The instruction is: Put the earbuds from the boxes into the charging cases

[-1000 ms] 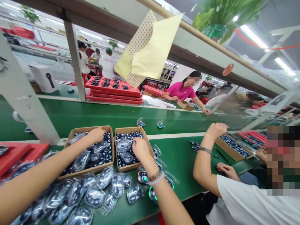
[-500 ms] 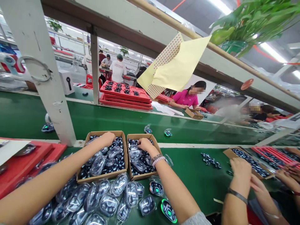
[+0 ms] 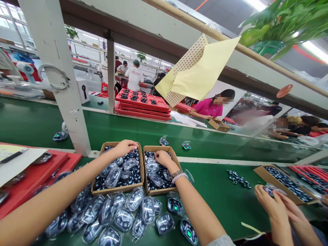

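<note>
The fingers of my right hand (image 3: pixel 164 158) curl over the right carton (image 3: pixel 163 192), down close to its dark earpieces (image 3: pixel 150 155) and just beyond the wrapped cases (image 3: pixel 155 180) lying there. My left hand's (image 3: pixel 125 147) fingers bend loosely above the left carton (image 3: pixel 120 190), just left of the right carton. From this angle I can't tell whether either hand grips anything. More bagged cases (image 3: pixel 124 219) cover the bench (image 3: pixel 208 191) nearer me than the right carton.
</note>
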`<state>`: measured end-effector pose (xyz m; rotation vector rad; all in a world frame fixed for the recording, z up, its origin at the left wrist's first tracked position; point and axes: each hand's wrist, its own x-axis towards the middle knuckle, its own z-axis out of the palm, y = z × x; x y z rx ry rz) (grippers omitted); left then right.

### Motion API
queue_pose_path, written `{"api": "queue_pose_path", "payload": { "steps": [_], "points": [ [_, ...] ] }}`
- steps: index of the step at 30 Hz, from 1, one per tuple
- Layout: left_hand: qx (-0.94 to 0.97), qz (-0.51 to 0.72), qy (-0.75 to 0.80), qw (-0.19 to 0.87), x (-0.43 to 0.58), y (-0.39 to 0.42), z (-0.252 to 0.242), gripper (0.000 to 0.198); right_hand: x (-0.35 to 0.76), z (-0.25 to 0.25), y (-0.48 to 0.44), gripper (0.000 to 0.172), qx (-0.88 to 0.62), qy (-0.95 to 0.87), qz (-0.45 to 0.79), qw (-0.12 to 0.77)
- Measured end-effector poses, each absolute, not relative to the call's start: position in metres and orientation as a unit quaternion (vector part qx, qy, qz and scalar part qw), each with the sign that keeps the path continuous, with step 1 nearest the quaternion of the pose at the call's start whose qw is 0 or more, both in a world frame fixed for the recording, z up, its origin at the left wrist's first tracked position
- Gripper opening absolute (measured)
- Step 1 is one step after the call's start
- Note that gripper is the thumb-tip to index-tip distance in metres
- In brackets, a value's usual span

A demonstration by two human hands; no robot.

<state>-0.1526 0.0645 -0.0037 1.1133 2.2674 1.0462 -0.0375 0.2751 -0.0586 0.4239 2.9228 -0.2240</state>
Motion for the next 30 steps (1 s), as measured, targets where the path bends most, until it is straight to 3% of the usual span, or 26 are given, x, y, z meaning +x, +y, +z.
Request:
{"api": "queue_pose_path", "payload": {
  "steps": [7, 18, 24, 30],
  "points": [
    [0.352, 0.491, 0.735, 0.309, -0.124, 0.064, 0.013, 0.034, -0.045, -0.055, 0.266, 0.027, 0.165, 0.977, -0.105, 0.089],
    [0.378, 0.550, 0.658, 0.349, -0.096, 0.081, 0.018, 0.041, -0.005, -0.033, 0.283, 0.025, 0.211, 0.944, -0.252, -0.040],
    [0.461, 0.501, 0.658, 0.321, -0.070, 0.108, 0.017, 0.036, 0.041, -0.003, 0.272, 0.042, 0.238, 0.904, -0.332, -0.127],
    [0.603, 0.373, 0.673, 0.212, -0.010, 0.149, 0.011, 0.023, 0.139, -0.002, 0.276, 0.027, 0.291, 0.896, -0.293, -0.163]
  ]
}}
